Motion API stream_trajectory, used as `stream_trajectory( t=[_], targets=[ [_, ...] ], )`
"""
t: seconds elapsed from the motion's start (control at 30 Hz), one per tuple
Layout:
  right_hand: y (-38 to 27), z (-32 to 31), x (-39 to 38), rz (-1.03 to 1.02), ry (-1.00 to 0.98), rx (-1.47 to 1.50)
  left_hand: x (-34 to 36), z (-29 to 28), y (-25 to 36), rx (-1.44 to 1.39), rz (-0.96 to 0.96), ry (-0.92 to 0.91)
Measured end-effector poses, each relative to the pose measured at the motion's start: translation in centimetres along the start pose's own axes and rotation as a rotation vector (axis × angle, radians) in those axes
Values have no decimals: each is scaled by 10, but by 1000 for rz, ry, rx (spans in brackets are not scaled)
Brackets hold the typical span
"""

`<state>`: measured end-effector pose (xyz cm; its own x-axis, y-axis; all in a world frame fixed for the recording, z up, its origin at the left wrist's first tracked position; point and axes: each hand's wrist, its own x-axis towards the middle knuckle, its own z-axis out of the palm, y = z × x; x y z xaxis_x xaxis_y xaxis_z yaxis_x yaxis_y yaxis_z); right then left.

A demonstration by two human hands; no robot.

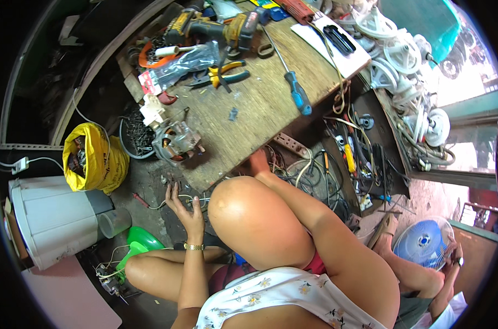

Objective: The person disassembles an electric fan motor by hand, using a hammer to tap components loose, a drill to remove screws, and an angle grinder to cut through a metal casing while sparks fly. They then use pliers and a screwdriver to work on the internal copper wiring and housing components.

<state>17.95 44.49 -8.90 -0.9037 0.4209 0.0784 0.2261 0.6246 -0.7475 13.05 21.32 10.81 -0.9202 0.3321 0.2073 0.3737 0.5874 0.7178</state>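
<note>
My left hand (pixel 186 211) is raised left of my bent knee, fingers apart and empty, near a thin pale cable on the floor. My right hand (pixel 259 163) reaches under the front edge of the wooden table (pixel 249 115), beside cords and a wooden-toned power strip (pixel 289 145); its fingers are hidden. On the table stand a small motor with copper windings (pixel 175 141) at the front left corner, a blue-handled screwdriver (pixel 297 90), yellow-handled pliers (pixel 221 77), a cordless drill (pixel 216 33) and a plastic packet (pixel 188 63).
White plastic wheel-like parts (pixel 402 52) crowd the right, above a tool compartment (pixel 364 153). At lower right another person (pixel 435 285) holds a blue fan (pixel 423 241). Left are a yellow bag (pixel 90 159), grey bin (pixel 51 219) and green plastic piece (pixel 136 241).
</note>
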Motion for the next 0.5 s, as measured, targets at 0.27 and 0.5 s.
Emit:
stream_trajectory(
  t=[0.27, 0.5],
  targets=[
    [-11, -33, -1, -141, -25, -300, -32, 36, -50, 4, -45, -134],
    [-27, -278, -108, 474, 831, -95, -27, -1, -9, -41, -66, 28]
  ],
)
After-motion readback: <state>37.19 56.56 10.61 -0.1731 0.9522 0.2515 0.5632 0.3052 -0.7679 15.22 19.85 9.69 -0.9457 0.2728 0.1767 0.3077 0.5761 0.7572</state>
